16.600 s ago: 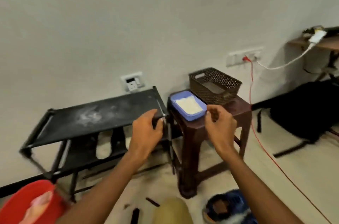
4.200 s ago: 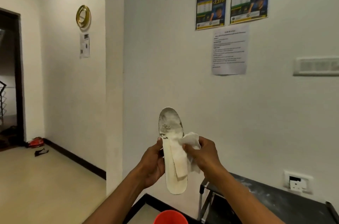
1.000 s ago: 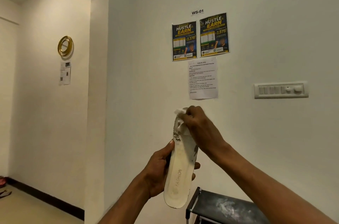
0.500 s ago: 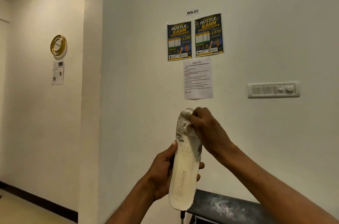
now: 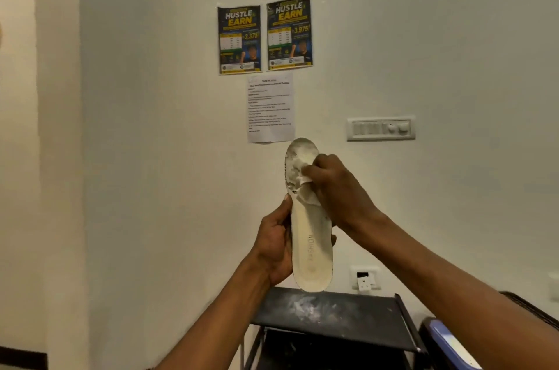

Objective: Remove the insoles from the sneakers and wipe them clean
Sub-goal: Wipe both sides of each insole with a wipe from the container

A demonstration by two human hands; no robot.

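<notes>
Cream-white foam insole (image 5: pixel 311 248), held upright in mid-air before the pale wall (image 5: pixel 151 157), toe end up and heel end down, its heel above the top shelf of the rack and, as far as we can tell, clear of it. At left, we see the left hand (image 5: pixel 273 248) clamped on the lower half: the thumb lies along the near edge and the fingers wrap behind, one fingertip showing at the far edge. The heel half, with its printed word, looks clean to us, while the toe end is grey and mottled. There the crumpled white cloth (image 5: pixel 304 188) is pressed to the surface by the right hand (image 5: pixel 335 191), whose fingers are curled and bunched tightly round it. We judge the step in hand to be wiping the forefoot. To do it well, we would slide the left grip higher so that the thin foam is backed where the cloth bears down, since it is likely to bend away under pressure. We would also draw each stroke off the toe edge rather than down onto the clean half, and turn the cloth to a fresh face once it greys. Below stands the dusty black metal rack (image 5: pixel 332 318), and at far right the rim of a blue plastic tray (image 5: pixel 447 342).
</notes>
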